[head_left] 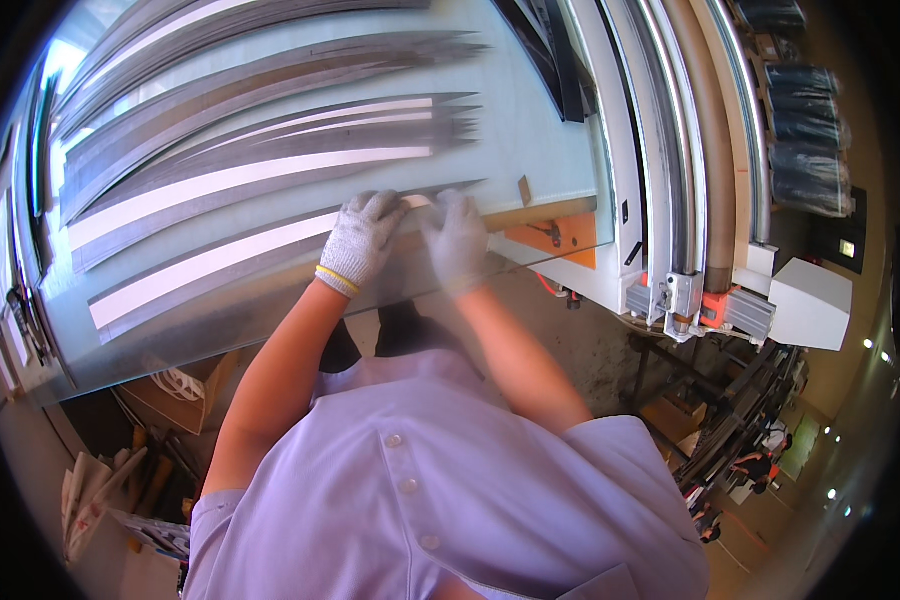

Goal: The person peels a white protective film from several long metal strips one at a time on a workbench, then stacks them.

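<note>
The left hand, in a pale knit glove with a yellow cuff edge, bears with bent fingers on the right-hand part of the nearest long strip. Whether the fingers are closed around it or merely pressing cannot be established. The right hand, also gloved, is at the strip's tapered right end, just beside the left; it is blurred, so its grip cannot be told either.

The strip is dark with a pale band along its length. It lies on a pale blue tabletop, close to the front edge, and extends well left of the hands.

Handling, in my judgement: light and thin, firm across its width but liable to bow along its length. The surface looks smooth and may slide; the narrow tip appears the part most easily bent. Sound holding points would be the two long edges, hands spread well apart, with the tip left unloaded.

Beyond it lie further layered strips, roughly parallel. Black bars rest at the table's far right. Past them stands a machine with long rollers, then dark wrapped rolls.
</note>
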`<state>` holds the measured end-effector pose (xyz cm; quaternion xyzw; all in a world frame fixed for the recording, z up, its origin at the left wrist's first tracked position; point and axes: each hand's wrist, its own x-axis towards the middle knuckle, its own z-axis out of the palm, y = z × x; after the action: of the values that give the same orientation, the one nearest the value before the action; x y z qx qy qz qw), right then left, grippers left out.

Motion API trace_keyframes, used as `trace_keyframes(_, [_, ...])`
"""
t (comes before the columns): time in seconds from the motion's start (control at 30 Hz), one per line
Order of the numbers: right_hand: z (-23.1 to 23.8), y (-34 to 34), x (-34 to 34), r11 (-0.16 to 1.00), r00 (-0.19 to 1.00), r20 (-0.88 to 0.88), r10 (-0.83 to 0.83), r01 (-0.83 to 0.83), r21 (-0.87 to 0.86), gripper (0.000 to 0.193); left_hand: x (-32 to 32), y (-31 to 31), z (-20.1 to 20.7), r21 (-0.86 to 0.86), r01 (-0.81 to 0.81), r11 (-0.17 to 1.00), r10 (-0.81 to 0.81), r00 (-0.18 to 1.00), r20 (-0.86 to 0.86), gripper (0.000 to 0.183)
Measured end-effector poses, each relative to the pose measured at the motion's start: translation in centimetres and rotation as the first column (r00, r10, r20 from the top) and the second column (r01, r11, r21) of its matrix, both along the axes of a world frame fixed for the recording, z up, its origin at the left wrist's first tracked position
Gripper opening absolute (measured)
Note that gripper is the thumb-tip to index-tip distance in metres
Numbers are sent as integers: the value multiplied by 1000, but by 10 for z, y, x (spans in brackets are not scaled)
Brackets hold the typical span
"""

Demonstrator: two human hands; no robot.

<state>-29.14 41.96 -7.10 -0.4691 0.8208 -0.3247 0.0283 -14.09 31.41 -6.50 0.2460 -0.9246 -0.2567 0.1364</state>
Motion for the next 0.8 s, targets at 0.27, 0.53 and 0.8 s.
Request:
trace_keyframes(0.27, [18, -31, -9, 906, 964, 150, -220, 145, 398, 35, 1, 0, 0, 0, 5, 1000, -5, 999, -33, 47])
trace_keyframes(0.53, [9, -35, -22, 911, 965, 179, -190, 106, 398, 27, 0, -1, 0, -6, 0, 1000, -1, 1000, -14, 46])
trace_keyframes(0.8, [17, -42, -19, 870, 963, 155, -221, 123, 477, 24, 1, 1, -1, -2, -13, 1000, 13, 1000, -9, 49])
